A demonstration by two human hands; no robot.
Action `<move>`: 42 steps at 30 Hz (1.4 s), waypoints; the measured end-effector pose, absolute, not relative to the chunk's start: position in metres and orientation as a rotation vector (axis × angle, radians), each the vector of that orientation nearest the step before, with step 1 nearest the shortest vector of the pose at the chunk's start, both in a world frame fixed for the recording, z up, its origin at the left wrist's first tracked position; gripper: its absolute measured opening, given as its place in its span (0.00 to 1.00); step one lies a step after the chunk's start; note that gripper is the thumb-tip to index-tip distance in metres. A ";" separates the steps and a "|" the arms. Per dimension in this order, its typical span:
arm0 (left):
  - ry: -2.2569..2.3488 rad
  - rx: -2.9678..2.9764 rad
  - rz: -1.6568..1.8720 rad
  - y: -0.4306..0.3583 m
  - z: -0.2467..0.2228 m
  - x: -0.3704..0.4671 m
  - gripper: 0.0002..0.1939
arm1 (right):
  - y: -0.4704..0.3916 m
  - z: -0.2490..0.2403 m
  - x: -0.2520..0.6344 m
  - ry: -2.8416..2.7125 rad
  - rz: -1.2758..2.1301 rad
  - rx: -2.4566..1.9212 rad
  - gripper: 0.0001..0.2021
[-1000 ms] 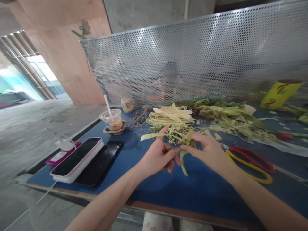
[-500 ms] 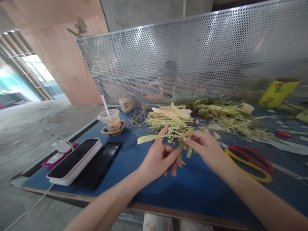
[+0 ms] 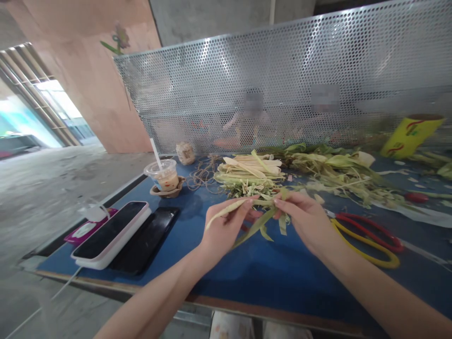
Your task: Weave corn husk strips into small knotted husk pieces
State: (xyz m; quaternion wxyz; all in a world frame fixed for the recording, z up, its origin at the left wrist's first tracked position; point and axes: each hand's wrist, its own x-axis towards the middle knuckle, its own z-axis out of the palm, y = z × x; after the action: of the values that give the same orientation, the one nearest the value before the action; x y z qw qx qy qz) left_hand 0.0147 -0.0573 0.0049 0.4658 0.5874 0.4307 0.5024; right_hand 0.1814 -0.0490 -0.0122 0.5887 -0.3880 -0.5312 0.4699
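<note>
Both hands work above the near part of the blue table (image 3: 289, 287), just this side of a heap of small trimmings (image 3: 249, 188). Left hand (image 3: 221, 231): narrow pinch, thumb pressed on a pale leaf strip (image 3: 228, 209), whose loose end lies back across the hand. Right hand (image 3: 305, 216): thumb and forefinger closed on the same piece where several lengths cross; its other fingers are curled and partly hidden. The two pinches sit near each other — probably so the crossing stays firm while the free ends hang out of the way. Wrists are low, forearms coming in from either side, which likely steadies such a thin, limp thing. Scissors (image 3: 397, 246) lie beside the right forearm, perhaps for easy reach; a stack of strips (image 3: 247, 170) sits beyond the trimmings, its pieces mostly lined up, maybe for easy picking. Appearance of the held strip: flat, narrow, yellow-green, paler along the end over the left hand; a greener tail (image 3: 257, 227) slants down between the hands, with shorter ends dangling below the right fingertips. Whether the crossing is knotted or merely folded — cannot tell; fingers cover part of it.
</note>
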 end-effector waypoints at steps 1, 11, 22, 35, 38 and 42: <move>1.057 1.414 1.242 -0.056 0.006 0.015 0.14 | -0.049 -0.012 0.181 -1.232 1.089 -0.909 0.05; 0.863 1.239 0.896 -0.048 0.001 0.018 0.23 | -0.047 -0.013 0.184 -1.331 1.197 -0.908 0.08; 0.886 1.273 0.850 -0.053 0.002 0.019 0.11 | -0.043 -0.017 0.185 -1.239 1.024 -1.012 0.08; 0.781 1.267 1.020 -0.052 -0.005 0.027 0.14 | -0.045 -0.017 0.185 -1.453 0.792 -0.990 0.06; 0.807 1.312 0.989 -0.054 -0.004 0.027 0.12 | -0.042 -0.021 0.186 -1.448 0.796 -0.954 0.05; 0.800 1.411 0.959 -0.055 -0.004 0.027 0.11 | -0.042 -0.023 0.184 -1.442 0.903 -0.917 0.05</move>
State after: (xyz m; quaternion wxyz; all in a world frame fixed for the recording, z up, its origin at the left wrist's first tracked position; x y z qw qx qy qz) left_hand 0.0272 -0.0552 -0.0036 0.5881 0.6057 0.3432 0.4116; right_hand 0.1844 -0.0423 -0.0225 0.5682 -0.3905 -0.6140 0.3843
